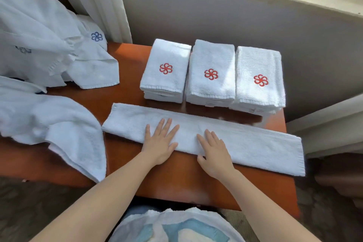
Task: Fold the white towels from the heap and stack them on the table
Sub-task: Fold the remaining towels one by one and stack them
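White towel strip [255, 143], folded long and narrow, lies across the near tabletop [176, 180]. Left grip [160, 143] and right grip [214, 155] both released: fingers straight, palms flat on its middle, side by side, holding nothing. Behind it, three folded stacks [211, 61] in a row, red emblems up. Loose heap [39, 31] at far left; one more towel [59, 122] droops over the left edge.

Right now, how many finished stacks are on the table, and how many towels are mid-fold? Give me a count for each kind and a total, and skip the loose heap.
Folded stacks topped with a red emblem: 3 (left stack, middle stack, right stack)
Towel strip lying flat under the left hand and right hand: 1
Total: 4
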`<state>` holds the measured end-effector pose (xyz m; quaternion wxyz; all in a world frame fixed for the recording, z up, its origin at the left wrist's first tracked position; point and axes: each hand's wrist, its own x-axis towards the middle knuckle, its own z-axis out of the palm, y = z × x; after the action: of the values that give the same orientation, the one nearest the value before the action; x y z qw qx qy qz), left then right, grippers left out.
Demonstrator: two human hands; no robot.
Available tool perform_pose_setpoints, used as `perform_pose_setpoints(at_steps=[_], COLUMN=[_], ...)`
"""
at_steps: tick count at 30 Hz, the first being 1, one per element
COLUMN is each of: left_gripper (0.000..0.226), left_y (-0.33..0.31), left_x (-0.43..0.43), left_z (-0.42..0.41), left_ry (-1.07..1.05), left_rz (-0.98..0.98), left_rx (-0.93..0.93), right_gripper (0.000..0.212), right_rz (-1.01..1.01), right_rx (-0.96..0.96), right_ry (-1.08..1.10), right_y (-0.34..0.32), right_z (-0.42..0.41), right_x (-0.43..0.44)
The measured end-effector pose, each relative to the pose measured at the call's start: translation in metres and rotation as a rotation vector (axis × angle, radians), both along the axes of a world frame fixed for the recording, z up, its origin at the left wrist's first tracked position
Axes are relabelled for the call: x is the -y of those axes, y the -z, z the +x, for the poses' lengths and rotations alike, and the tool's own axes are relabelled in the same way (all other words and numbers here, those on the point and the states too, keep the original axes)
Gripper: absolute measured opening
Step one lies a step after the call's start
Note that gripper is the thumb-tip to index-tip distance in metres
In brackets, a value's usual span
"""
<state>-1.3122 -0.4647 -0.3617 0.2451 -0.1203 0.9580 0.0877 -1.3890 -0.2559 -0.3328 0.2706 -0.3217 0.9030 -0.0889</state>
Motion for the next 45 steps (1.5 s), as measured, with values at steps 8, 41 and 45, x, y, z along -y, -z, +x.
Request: perform_pose_setpoints(at_steps=[8,41,45], left_gripper=[0.063,0.106,0.065], left_y=[0.003,-0.028,-0.024], left_x=[0.081,0.192,0.198], left_z=[0.018,0.026,0.03], left_ry=[-0.014,-0.405,-0.427], left_rz=[-0.05,0.113,0.283], left_rx=[-0.022,0.108,0.126], right_gripper=[0.064,0.07,0.07], right_rz=[0.032,0.199,0.2], right_rx=[-0.03,-0.021,-0.029], right_ry=[0.056,0.145,0.136], right_y=[0.002,0.02,0.021], right_z=[0.028,0.05,0.05], right_x=[0.088,0.17,0.17])
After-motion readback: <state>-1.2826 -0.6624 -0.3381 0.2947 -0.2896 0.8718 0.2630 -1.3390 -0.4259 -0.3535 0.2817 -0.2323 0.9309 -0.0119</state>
